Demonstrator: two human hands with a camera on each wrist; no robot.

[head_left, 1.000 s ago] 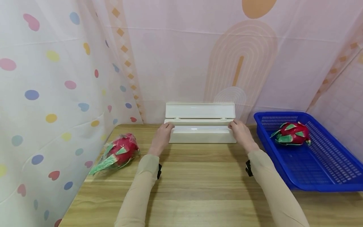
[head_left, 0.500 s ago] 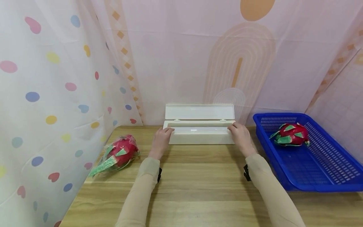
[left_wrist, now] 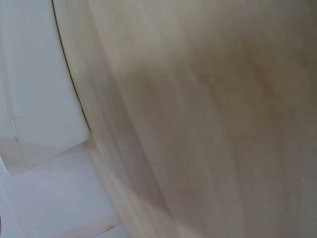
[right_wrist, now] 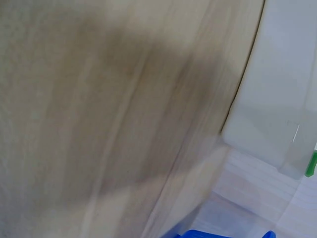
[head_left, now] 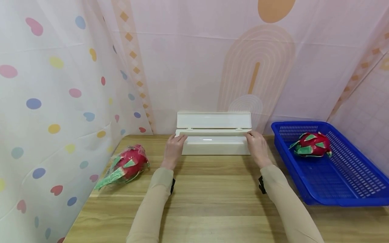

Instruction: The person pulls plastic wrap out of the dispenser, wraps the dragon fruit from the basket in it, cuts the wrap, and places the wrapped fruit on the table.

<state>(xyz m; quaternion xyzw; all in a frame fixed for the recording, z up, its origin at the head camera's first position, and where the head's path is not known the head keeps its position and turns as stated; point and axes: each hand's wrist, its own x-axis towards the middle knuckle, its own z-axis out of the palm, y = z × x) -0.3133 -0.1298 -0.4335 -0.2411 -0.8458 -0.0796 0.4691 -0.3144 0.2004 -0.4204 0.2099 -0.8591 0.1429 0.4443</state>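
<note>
Against the back curtain stands a long white cling film dispenser [head_left: 215, 148], its hinged lid [head_left: 214, 120] raised. A glossy strip of clear cling film [head_left: 207, 139] shows in its opening. At the left end, my left hand [head_left: 174, 148] pinches the film's edge between thumb and fingers. My right hand [head_left: 257, 146] does the same at the right end. The film is transparent, so its exact outline is hard to see. In both wrist views only a white end of the dispenser [left_wrist: 39, 74] [right_wrist: 277, 89] and the table appear; the fingers are out of sight.
A dragon fruit wrapped in clear plastic [head_left: 129, 163] lies on the wooden table [head_left: 215, 199] at the left. To the right stands a blue perforated basket [head_left: 331, 189] with another dragon fruit [head_left: 314, 144] inside. Patterned curtains [head_left: 182, 67] border the table's back and left.
The head view has shifted slightly. Both hands stay at the dispenser's ends with almost the same hold, and the lid stays raised.
</note>
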